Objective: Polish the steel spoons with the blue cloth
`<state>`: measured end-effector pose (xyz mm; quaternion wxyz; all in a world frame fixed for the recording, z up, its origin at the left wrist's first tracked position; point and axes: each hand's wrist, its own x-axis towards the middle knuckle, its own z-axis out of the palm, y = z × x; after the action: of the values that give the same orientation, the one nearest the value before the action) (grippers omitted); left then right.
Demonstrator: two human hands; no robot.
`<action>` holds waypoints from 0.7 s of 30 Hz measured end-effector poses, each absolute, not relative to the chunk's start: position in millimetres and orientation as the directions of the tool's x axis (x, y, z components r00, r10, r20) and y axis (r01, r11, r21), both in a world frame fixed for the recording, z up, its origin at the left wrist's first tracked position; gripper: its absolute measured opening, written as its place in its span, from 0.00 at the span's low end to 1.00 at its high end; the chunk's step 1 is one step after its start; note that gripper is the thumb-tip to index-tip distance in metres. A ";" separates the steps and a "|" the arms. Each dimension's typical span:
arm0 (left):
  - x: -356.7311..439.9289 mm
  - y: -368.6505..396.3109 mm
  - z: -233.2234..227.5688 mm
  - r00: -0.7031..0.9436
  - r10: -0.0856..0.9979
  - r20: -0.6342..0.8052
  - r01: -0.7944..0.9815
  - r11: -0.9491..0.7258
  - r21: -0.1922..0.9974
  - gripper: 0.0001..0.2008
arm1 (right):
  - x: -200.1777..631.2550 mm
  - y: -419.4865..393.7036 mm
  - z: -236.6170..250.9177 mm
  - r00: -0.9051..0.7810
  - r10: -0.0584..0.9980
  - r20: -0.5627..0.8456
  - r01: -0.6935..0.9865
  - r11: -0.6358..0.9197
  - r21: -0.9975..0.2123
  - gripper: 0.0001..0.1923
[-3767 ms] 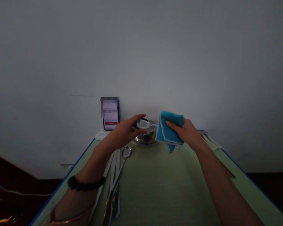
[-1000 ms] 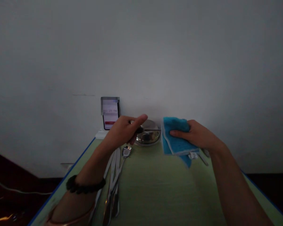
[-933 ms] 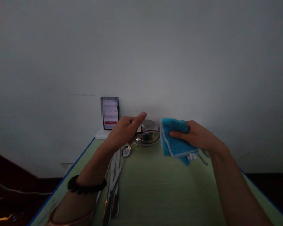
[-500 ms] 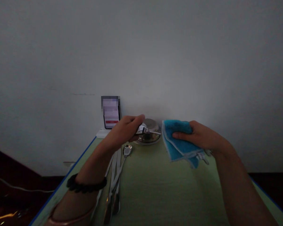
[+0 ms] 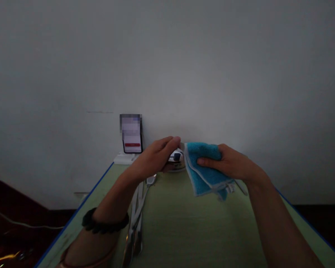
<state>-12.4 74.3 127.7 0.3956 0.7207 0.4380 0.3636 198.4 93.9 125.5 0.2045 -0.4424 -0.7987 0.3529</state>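
Head view, dim light. Left hand (image 5: pixel 153 160) closed around a shiny metal spoon (image 5: pixel 176 156), fingers curled over the bowl end, thumb on top; only a short bright bit of the spoon shows past the fingertips. Right hand (image 5: pixel 231 163) gripping a folded turquoise terry cloth with pale edging (image 5: pixel 203 170), fingers across its front, thumb hidden behind. Cloth's near edge sits just beside the spoon, touching or nearly so; cannot tell which. Both hands are held above the far end of a pale green table with a blue rim (image 5: pixel 184 230).

Behind the hands, a round steel dish (image 5: pixel 178 168) is mostly hidden. Several long metal utensils (image 5: pixel 138 219) lie in a row on the table's left side, under the left forearm. A black beaded bracelet (image 5: pixel 104 225) circles the left wrist. A phone with a lit screen (image 5: pixel 131 134) stands upright against the grey wall.
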 end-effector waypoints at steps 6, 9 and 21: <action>-36.0 73.1 131.4 0.523 0.819 0.238 0.371 -0.470 0.801 0.24 | 208.1 99.8 117.6 -0.502 0.865 0.003 0.545 0.318 -0.776 0.21; -38.6 74.8 132.7 0.480 0.828 0.292 0.420 -0.508 0.752 0.21 | 207.4 101.9 114.4 -0.503 0.865 0.005 0.523 0.309 -0.794 0.21; -7.3 64.1 131.8 0.560 0.727 0.398 0.640 -0.684 0.349 0.10 | 196.3 94.6 119.5 -0.508 0.860 0.053 0.518 0.354 -0.779 0.22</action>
<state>-7.3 64.1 131.8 0.0821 0.8792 0.3888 0.2628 196.3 94.6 119.5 0.2351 -0.4367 -0.7884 0.3639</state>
